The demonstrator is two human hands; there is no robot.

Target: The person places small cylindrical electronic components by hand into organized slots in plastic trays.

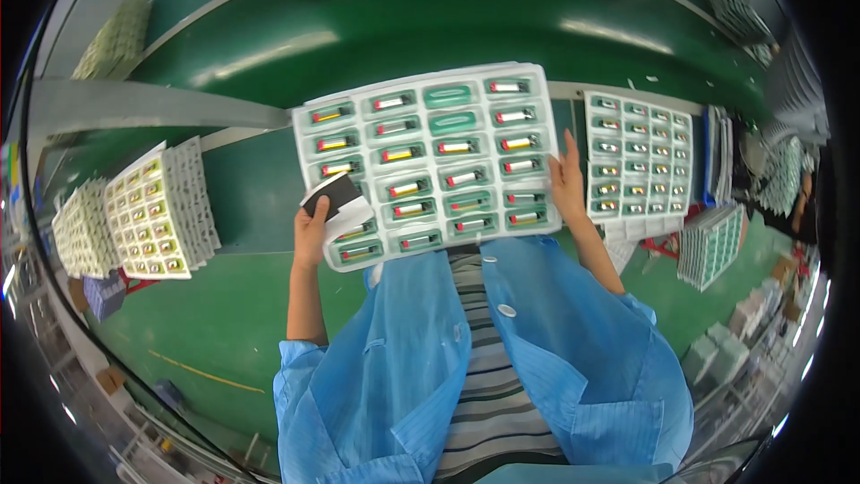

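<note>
Head view. Both hands hold a white moulded tray [430,161] level above the lap, its pockets filled with small cylindrical cells with red and yellow ends; two pockets in the top rows are vacant. The left hand [311,226] grips the tray's lower-left corner, its fingers [315,206] also clasping a small black-and-white card [336,200] against the tray edge. The right hand [568,181] grasps the tray's right edge, fingers [568,145] extended upward along the rim. Just right of the right hand, a second filled tray [640,154] lies on the table [251,206]. Well to the left of the left hand sit stacks of similar trays [157,211]. Below the hands, a blue coat [573,350] hangs open.
</note>
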